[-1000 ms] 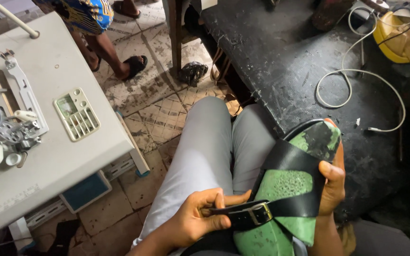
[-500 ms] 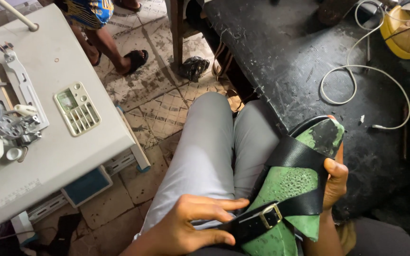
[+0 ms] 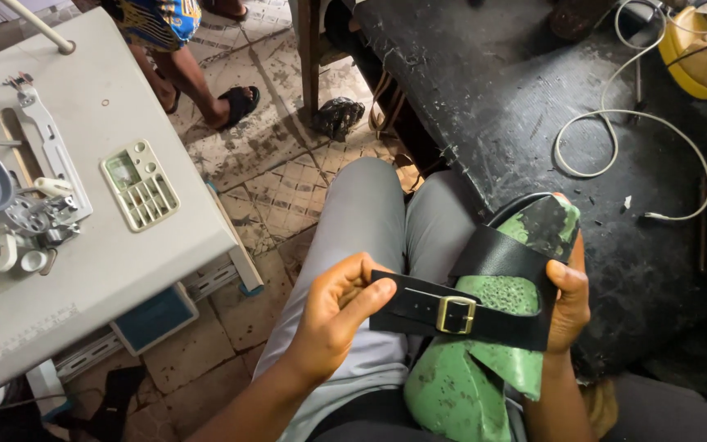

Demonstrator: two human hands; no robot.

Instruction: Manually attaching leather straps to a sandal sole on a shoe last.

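Note:
A green shoe last [image 3: 484, 360] lies across my lap, toe pointing away, with a wide black leather band [image 3: 505, 254] wrapped over its middle. My left hand [image 3: 333, 319] pinches the free end of a black strap [image 3: 419, 304] that carries a brass buckle [image 3: 456, 315] and crosses the last. My right hand [image 3: 568, 296] grips the last's right side, fingers pressed over the strap's other end and the band. My grey trouser legs [image 3: 370, 221] run forward beneath the last.
A grey sewing-machine table [image 3: 100, 254] with metal machine parts stands at the left. A dark, scuffed workbench [image 3: 517, 90] with a white cable [image 3: 615, 123] and a yellow object [image 3: 697, 49] is at the right. Another person's sandalled feet [image 3: 235, 102] stand on the tiled floor.
My left hand has risen and pulled the buckled strap up and leftward across the last. The last and my right hand have shifted slightly in the frame.

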